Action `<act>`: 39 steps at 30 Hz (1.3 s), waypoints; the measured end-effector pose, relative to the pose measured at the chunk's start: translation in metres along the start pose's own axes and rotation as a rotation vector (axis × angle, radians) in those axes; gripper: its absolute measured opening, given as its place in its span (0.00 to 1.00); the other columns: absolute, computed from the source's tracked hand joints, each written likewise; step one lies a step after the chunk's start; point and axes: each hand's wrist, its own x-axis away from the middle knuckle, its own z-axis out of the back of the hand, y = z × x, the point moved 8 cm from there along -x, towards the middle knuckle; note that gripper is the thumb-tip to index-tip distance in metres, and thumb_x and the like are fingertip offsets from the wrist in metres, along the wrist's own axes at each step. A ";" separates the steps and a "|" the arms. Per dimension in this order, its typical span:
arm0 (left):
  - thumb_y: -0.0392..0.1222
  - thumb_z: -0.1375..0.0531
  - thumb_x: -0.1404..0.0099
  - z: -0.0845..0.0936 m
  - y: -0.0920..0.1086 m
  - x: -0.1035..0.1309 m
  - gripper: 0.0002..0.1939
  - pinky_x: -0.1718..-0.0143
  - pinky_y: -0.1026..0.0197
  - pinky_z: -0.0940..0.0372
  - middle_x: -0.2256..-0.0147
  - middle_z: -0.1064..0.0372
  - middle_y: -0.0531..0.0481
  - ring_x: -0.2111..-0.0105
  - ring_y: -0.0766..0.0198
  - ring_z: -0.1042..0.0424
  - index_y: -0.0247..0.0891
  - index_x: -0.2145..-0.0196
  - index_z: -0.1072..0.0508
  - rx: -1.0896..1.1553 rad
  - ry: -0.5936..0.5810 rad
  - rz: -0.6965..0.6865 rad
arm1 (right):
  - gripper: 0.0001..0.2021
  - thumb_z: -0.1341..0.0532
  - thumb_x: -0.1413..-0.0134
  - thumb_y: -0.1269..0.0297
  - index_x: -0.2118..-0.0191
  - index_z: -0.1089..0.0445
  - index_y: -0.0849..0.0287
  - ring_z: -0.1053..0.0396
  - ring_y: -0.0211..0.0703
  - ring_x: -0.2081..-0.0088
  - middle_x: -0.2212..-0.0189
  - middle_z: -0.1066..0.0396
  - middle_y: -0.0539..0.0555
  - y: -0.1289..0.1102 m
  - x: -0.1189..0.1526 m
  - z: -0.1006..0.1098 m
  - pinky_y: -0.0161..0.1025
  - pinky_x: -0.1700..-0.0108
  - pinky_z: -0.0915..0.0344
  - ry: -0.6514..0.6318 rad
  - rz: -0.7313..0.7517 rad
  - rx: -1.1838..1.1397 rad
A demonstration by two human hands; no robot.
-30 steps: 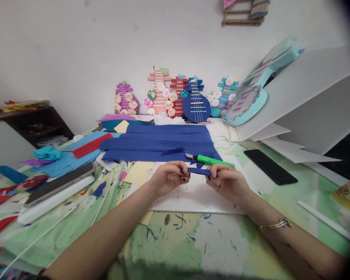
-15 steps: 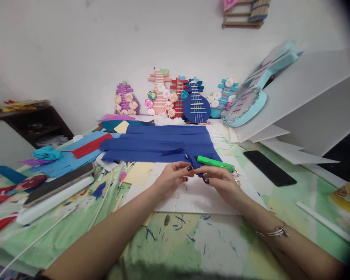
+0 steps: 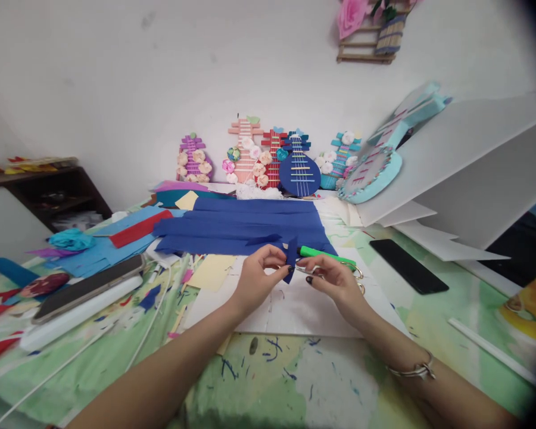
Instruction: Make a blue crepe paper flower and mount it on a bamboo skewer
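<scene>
My left hand (image 3: 261,277) pinches a small dark blue strip (image 3: 291,259) that stands upright between thumb and fingers. Just to its right, my right hand (image 3: 337,283) is closed, its fingertips near the strip at the scissors (image 3: 360,273), whose gold handles show behind the hand. What exactly the right fingertips grip is too small to tell. A green cutter (image 3: 328,256) lies behind the right hand. Under both hands is a white board (image 3: 268,316). Wide blue sheets (image 3: 245,217) are spread beyond them.
A black phone (image 3: 408,266) lies at right, with a white stick (image 3: 491,351) nearer. Another phone (image 3: 92,286) rests at left by a white cable. Decorated lute-shaped crafts (image 3: 300,170) lean on the wall. White boards (image 3: 451,161) stand at right, a yellow cup (image 3: 529,304) below them.
My hands have moved apart slightly. The blue strip is now upright in my left hand, and my right fingers have let go of it. The view has tilted up a little.
</scene>
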 end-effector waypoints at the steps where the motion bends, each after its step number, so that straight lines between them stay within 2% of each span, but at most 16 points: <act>1: 0.36 0.35 0.47 0.000 0.007 0.001 0.07 0.64 0.62 0.38 0.72 0.28 0.50 0.69 0.62 0.29 0.37 0.70 0.30 -0.116 -0.004 -0.085 | 0.10 0.38 0.49 0.66 0.59 0.31 0.52 0.34 0.47 0.53 0.56 0.30 0.54 0.000 -0.001 0.005 0.46 0.52 0.39 0.041 0.005 -0.025; 4: 0.32 0.39 0.45 -0.008 0.022 0.006 0.04 0.61 0.61 0.40 0.70 0.27 0.49 0.68 0.61 0.30 0.39 0.72 0.26 -0.354 -0.062 -0.277 | 0.21 0.36 0.50 0.65 0.49 0.38 0.48 0.35 0.45 0.52 0.49 0.36 0.54 -0.002 -0.003 0.007 0.44 0.53 0.37 0.024 0.040 -0.047; 6: 0.32 0.40 0.45 -0.012 0.022 0.008 0.05 0.62 0.60 0.41 0.71 0.27 0.48 0.68 0.59 0.31 0.41 0.73 0.25 -0.391 -0.102 -0.308 | 0.18 0.36 0.50 0.65 0.52 0.34 0.50 0.35 0.46 0.50 0.49 0.35 0.55 -0.001 -0.004 0.006 0.45 0.51 0.37 -0.016 0.048 -0.039; 10: 0.33 0.38 0.46 -0.011 0.018 0.006 0.05 0.61 0.59 0.41 0.72 0.26 0.48 0.68 0.58 0.32 0.42 0.74 0.24 -0.363 -0.118 -0.280 | 0.05 0.34 0.53 0.64 0.67 0.27 0.56 0.33 0.49 0.52 0.60 0.28 0.56 0.002 -0.005 0.008 0.47 0.50 0.36 -0.004 0.029 -0.015; 13: 0.34 0.38 0.46 -0.011 0.019 0.005 0.05 0.61 0.59 0.41 0.72 0.26 0.47 0.68 0.58 0.32 0.42 0.74 0.23 -0.380 -0.120 -0.285 | 0.05 0.33 0.55 0.63 0.71 0.26 0.57 0.30 0.49 0.57 0.63 0.26 0.56 0.005 -0.005 0.009 0.48 0.54 0.33 0.022 0.008 -0.023; 19: 0.32 0.38 0.46 -0.012 0.021 0.005 0.04 0.64 0.60 0.40 0.73 0.26 0.47 0.70 0.59 0.30 0.40 0.75 0.24 -0.440 -0.115 -0.301 | 0.05 0.32 0.57 0.64 0.72 0.25 0.58 0.30 0.43 0.68 0.71 0.26 0.54 0.014 -0.003 0.016 0.44 0.61 0.32 0.127 -0.065 -0.058; 28: 0.35 0.36 0.47 -0.010 0.022 0.005 0.03 0.71 0.65 0.40 0.76 0.29 0.51 0.75 0.65 0.32 0.37 0.74 0.28 -0.346 -0.094 -0.213 | 0.06 0.32 0.57 0.65 0.72 0.27 0.59 0.30 0.41 0.69 0.72 0.26 0.53 0.011 -0.002 0.017 0.40 0.64 0.33 0.173 -0.077 -0.073; 35: 0.35 0.36 0.46 -0.013 0.015 0.003 0.05 0.68 0.64 0.37 0.71 0.25 0.48 0.72 0.65 0.29 0.36 0.69 0.23 -0.405 -0.140 -0.212 | 0.07 0.33 0.56 0.64 0.73 0.30 0.60 0.29 0.41 0.68 0.71 0.26 0.54 0.009 -0.001 0.018 0.39 0.63 0.32 0.145 -0.036 -0.046; 39: 0.34 0.38 0.45 -0.017 0.012 0.003 0.04 0.69 0.66 0.36 0.72 0.26 0.48 0.72 0.66 0.29 0.35 0.70 0.22 -0.361 -0.193 -0.166 | 0.08 0.33 0.54 0.64 0.69 0.32 0.59 0.28 0.41 0.66 0.70 0.26 0.54 0.006 -0.001 0.015 0.39 0.62 0.30 0.126 -0.002 -0.033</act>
